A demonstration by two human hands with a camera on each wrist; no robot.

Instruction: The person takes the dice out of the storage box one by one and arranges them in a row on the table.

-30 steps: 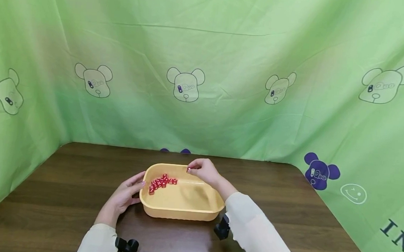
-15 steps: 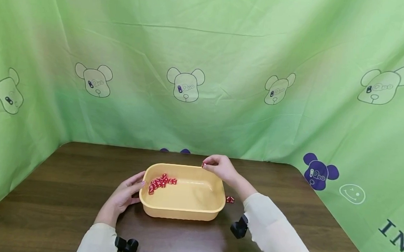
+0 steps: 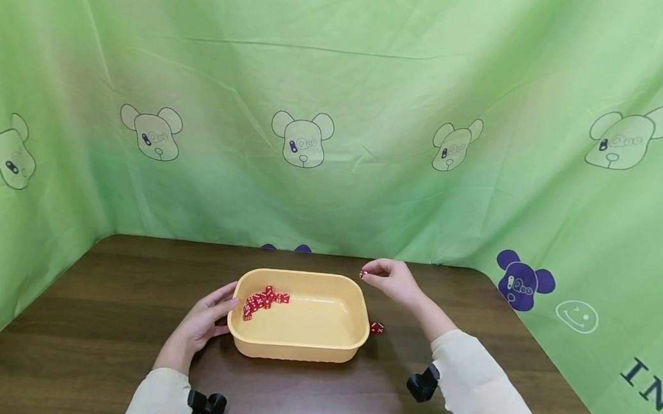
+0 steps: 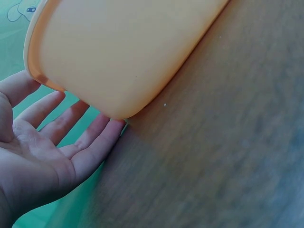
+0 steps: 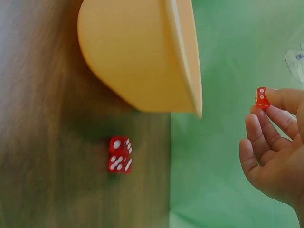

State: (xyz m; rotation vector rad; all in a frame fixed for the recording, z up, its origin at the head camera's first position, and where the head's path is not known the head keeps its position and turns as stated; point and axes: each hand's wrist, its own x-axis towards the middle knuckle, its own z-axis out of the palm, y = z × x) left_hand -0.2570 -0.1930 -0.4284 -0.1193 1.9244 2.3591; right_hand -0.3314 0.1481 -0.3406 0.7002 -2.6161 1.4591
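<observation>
My right hand [image 3: 398, 283] pinches a red die [image 5: 261, 98] with white pips between thumb and fingertips. It is beyond the right end of a yellow plastic basin [image 3: 298, 352], about at rim height in the head view. The other fingers of that hand are loosely bent. At the basin's left end my left hand [image 4: 52, 147] rests its spread, fairly straight fingers against the outer wall, its thumb at the rim. Several red dice [image 3: 257, 302] lie clustered on the left part of the basin's floor.
Two more red dice [image 5: 120, 155] lie side by side on the brown wooden table [image 3: 104, 326], just right of the basin. A green printed cloth [image 3: 367, 196] hangs behind the table and at both sides.
My right hand has moved right with the die, from over the basin to past its right end. This uncovers the two dice on the table. The left hand and basin keep their place.
</observation>
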